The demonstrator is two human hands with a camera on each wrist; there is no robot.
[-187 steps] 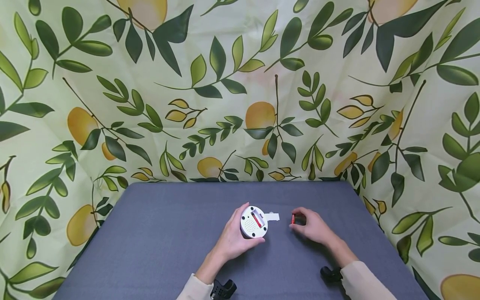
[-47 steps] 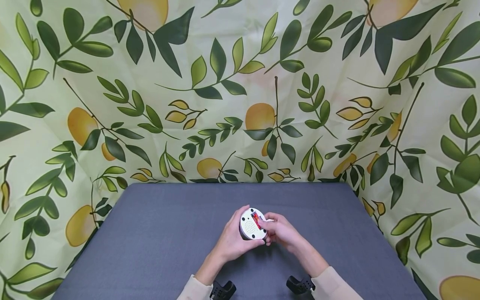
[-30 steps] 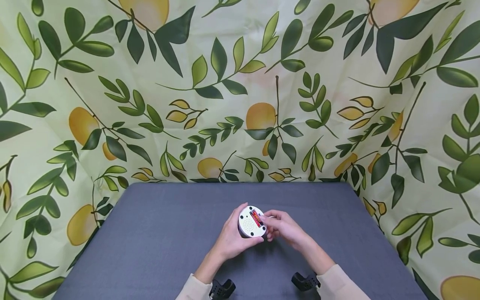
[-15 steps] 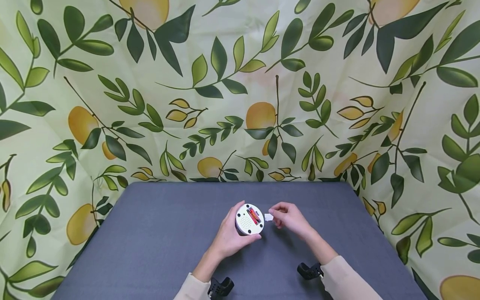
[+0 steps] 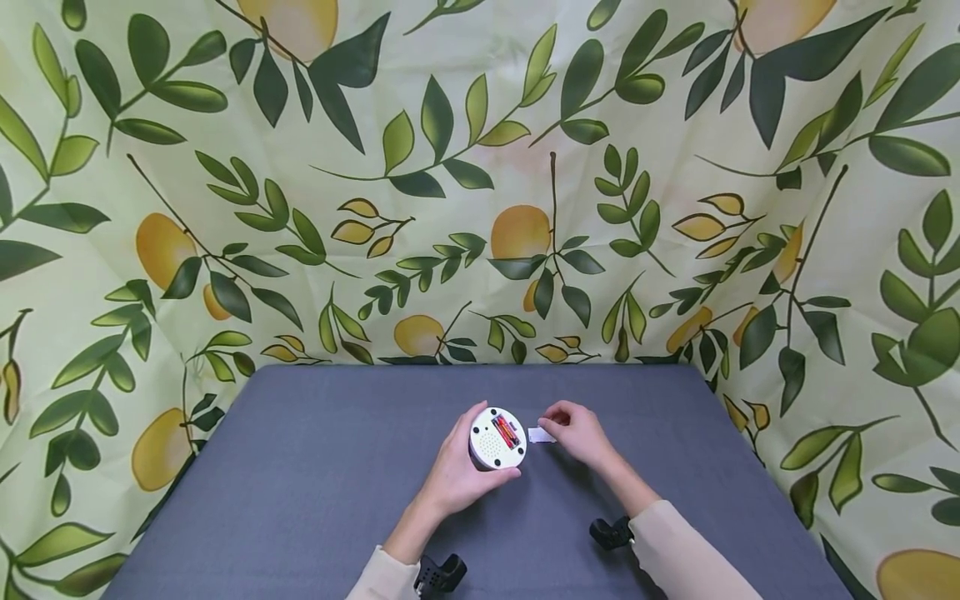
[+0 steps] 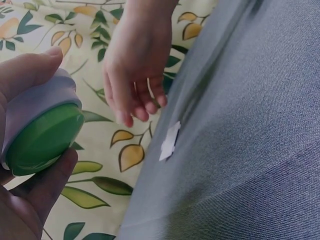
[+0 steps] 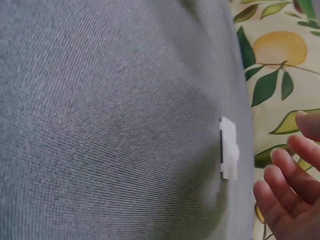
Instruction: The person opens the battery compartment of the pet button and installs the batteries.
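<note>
My left hand [image 5: 468,462] grips a round white device [image 5: 491,446] by its sides, its underside with small holes and dark feet turned up. Two red batteries [image 5: 505,432] lie in its uncovered battery slot. The left wrist view shows the device's green domed side [image 6: 47,137] between thumb and fingers. My right hand [image 5: 581,432] is just right of the device, over a white battery cover [image 5: 538,435]. The right wrist view has its fingers [image 7: 282,187] loosely bent, holding nothing, beside the small tabbed battery cover [image 7: 229,150], which lies on the cloth.
A grey-blue cloth covers the table [image 5: 337,475]. Behind it and at both sides hangs a leaf-and-fruit patterned curtain [image 5: 450,275]. Black wrist cameras [image 5: 442,575] sit at both sleeves.
Earlier my right hand held the second battery; it went into the slot and was pressed in by the fingers. Then the right hand withdrew rightward to the cover. The device shifted slightly left.
</note>
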